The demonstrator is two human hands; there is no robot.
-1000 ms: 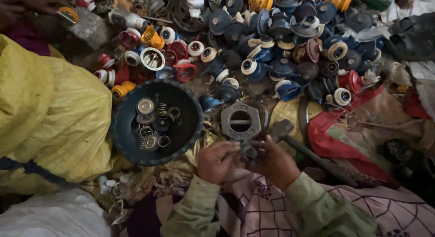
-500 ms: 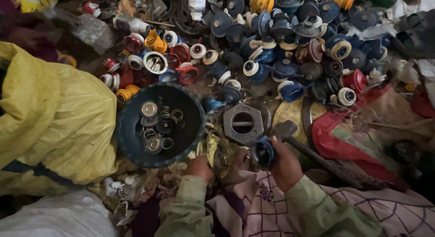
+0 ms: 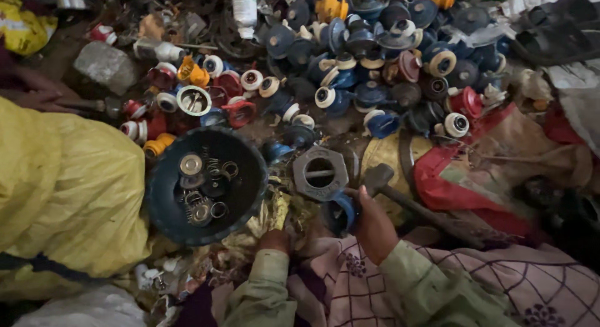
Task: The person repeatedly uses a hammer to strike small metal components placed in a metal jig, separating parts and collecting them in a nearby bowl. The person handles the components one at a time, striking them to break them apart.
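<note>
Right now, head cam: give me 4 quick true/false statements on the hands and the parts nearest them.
1. The right hand holds a blue cap-like part. True.
2. The dark round bowl holds only plastic caps. False: it holds metal rings and washers.
3. A hammer lies beside the right hand. True.
4. The left hand grips the grey hexagonal block. False: it sits low near the lap, apart from the block.

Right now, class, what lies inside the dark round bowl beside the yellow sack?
Inside the dark round bowl lie loose metal rings and washers and a spring-like coil. The bowl's floor beneath them is dim, so anything buried under the heap cannot be seen.
</note>
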